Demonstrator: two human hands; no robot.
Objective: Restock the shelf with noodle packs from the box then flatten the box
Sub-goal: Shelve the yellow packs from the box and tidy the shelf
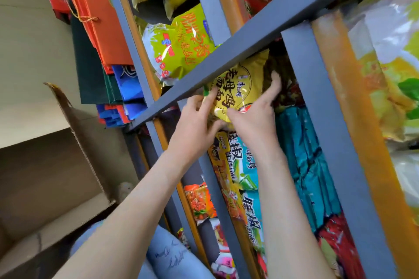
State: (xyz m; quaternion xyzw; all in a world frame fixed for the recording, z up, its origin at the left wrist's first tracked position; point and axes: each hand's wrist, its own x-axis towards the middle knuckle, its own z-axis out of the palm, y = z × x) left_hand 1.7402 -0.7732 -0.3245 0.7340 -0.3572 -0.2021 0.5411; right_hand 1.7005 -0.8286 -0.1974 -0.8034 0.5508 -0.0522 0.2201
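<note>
A yellow noodle pack [235,88] with red lettering sits in the shelf bay just under a grey shelf beam [249,45]. My left hand [195,124] grips its lower left edge, fingers spread over the wrapper. My right hand [256,115] holds its right side, fingertips reaching behind the pack. Both forearms stretch up from the bottom of the view. The open cardboard box [52,188] stands at lower left, one flap raised; its inside is mostly in shadow.
Teal and yellow noodle packs [240,172] stand below my hands, with teal stacks [308,165] to the right. Yellow-green bags [181,47] fill the bay above. Orange and blue paper bags [99,29] hang at upper left. Grey uprights [317,120] frame the bays.
</note>
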